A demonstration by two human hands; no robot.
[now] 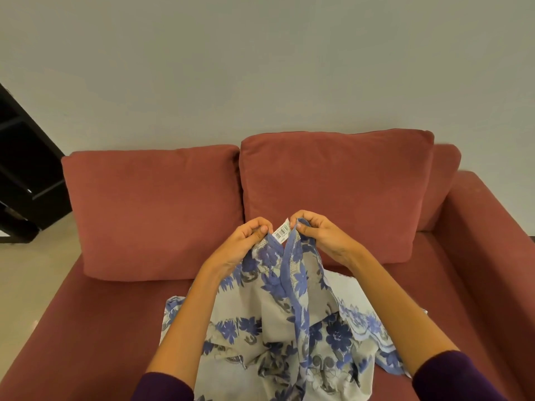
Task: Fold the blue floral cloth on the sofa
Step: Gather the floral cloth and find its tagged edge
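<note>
The blue floral cloth (278, 322), pale with blue flowers and a blue hem, hangs from both my hands over the red sofa (95, 328) seat. My left hand (246, 241) pinches its top edge left of a white barcode label (282, 231). My right hand (321, 231) pinches the blue hem just right of that label. The two hands are close together, raised in front of the back cushions. The cloth's lower part lies crumpled on the seat and runs out of the bottom of the view.
Two red back cushions (333, 180) lean against a plain wall. The sofa's right armrest (492, 227) rises at the right. A dark shelf unit (26, 175) stands on the pale floor at the left.
</note>
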